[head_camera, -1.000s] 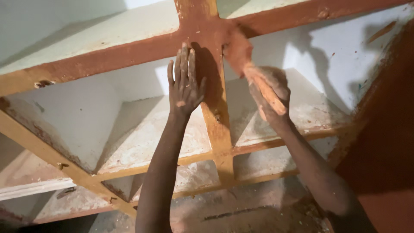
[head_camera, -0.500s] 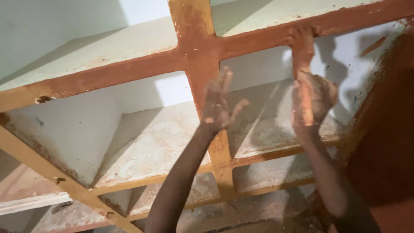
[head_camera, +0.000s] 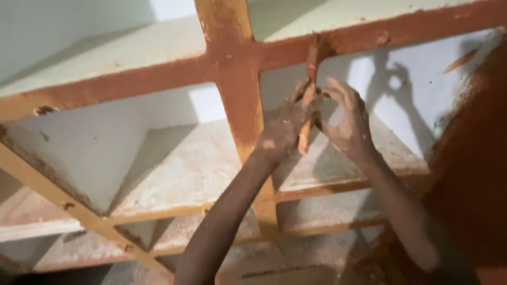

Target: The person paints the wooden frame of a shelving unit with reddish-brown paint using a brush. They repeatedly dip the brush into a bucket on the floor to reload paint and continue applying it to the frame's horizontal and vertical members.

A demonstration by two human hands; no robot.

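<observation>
Two hands meet just under the upper front rail (head_camera: 401,32) of a built-in shelf unit whose edges are coated rusty brown. The left hand (head_camera: 285,126) is clenched around a paint-caked brush (head_camera: 308,100), gripping low on its handle; the stick stands nearly upright, its bristle end pressed up against the underside of the rail, just right of the vertical post (head_camera: 235,74). The right hand (head_camera: 348,119) hangs beside the handle with fingers (head_camera: 338,87) curled loosely toward it; whether they touch the handle or stop just short cannot be told, so the grip looks to belong to the left hand alone. To do this stroke well, judging by the wet brown already spread on rail and post, the bristles should stay flat against the rail's edge and travel along its length, not across it, so that colour stays off the pale back wall (head_camera: 391,84) of the compartment. A light load on the brush would help, since it points upward and paint can run down the handle onto the fingers. Below, the shelf board (head_camera: 179,169) is dusty and pale, with lower compartments beneath it.
</observation>
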